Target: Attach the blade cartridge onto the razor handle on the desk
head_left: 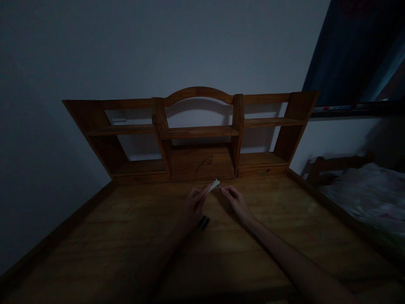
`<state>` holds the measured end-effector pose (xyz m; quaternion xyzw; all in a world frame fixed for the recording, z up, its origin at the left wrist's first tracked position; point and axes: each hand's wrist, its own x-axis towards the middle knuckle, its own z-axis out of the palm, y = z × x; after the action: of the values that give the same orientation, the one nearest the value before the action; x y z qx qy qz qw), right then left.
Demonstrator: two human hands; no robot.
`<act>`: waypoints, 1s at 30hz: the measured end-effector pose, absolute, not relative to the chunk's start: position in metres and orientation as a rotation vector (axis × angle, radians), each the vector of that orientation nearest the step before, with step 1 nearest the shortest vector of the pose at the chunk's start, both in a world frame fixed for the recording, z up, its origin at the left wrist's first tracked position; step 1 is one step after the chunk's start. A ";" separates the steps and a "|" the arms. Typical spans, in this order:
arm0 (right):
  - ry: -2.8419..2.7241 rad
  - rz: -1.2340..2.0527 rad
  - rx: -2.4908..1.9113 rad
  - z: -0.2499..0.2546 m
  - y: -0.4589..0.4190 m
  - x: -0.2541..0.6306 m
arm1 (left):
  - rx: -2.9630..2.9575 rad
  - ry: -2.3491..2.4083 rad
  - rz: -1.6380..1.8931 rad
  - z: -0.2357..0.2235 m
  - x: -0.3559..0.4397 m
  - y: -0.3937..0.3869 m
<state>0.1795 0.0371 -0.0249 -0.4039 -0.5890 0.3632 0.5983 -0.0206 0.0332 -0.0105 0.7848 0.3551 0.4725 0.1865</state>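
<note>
My left hand (194, 204) is closed around a slim white object (214, 185), which points up and to the right. Something small and shiny shows at its far end; the exact kind is too small and dark to tell. My right hand (233, 198) pinches a small dark piece (220, 187) against or very close to that end. Just below my left hand, two short black pieces (204, 222), shaped like small cylinders, lie side by side on the wooden desk (126, 236).
A wooden shelf unit (199, 132) with an arched top rail stands along the desk's back edge, against a pale wall (158, 46). To the right are a dark curtain (351, 55) and a pile covered in clear plastic (367, 190). The room is dim.
</note>
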 end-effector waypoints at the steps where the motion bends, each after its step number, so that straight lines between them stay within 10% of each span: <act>1: -1.364 0.848 -0.938 -0.025 0.037 0.179 | 2.206 1.006 1.330 -0.011 -0.021 0.034; 30: -1.282 0.986 -0.905 -0.010 0.027 0.176 | 2.053 1.058 1.353 -0.010 -0.022 0.034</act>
<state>0.1758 0.0267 -0.0101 -0.3906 -0.5529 0.4256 0.6005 -0.0221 0.0344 -0.0104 0.7465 0.3845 0.4918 0.2305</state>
